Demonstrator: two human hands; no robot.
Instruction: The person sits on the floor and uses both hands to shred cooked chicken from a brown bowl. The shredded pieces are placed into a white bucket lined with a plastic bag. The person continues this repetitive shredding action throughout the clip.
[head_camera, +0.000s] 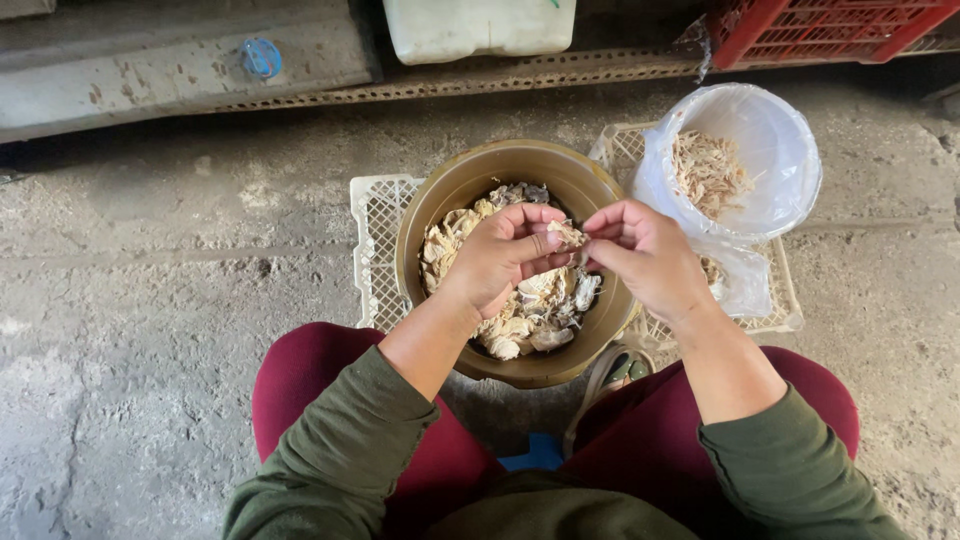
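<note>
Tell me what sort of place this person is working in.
Probably an outdoor or yard work spot for sorting food, not a kitchen: bare concrete floor, plastic crates used as a low stand, a brown bowl of pale shreds, and a bag-lined bucket beside it.

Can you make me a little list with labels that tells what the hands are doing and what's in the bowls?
left hand: holds a pale mushroom piece over the bowl
right hand: pinches the same piece from the other side
brown bowl: full of pale and grey mushroom pieces
bag-lined tub: holds thin pale shreds
white crate: lies flat under the bowl and tub
floor: rough grey concrete
</note>
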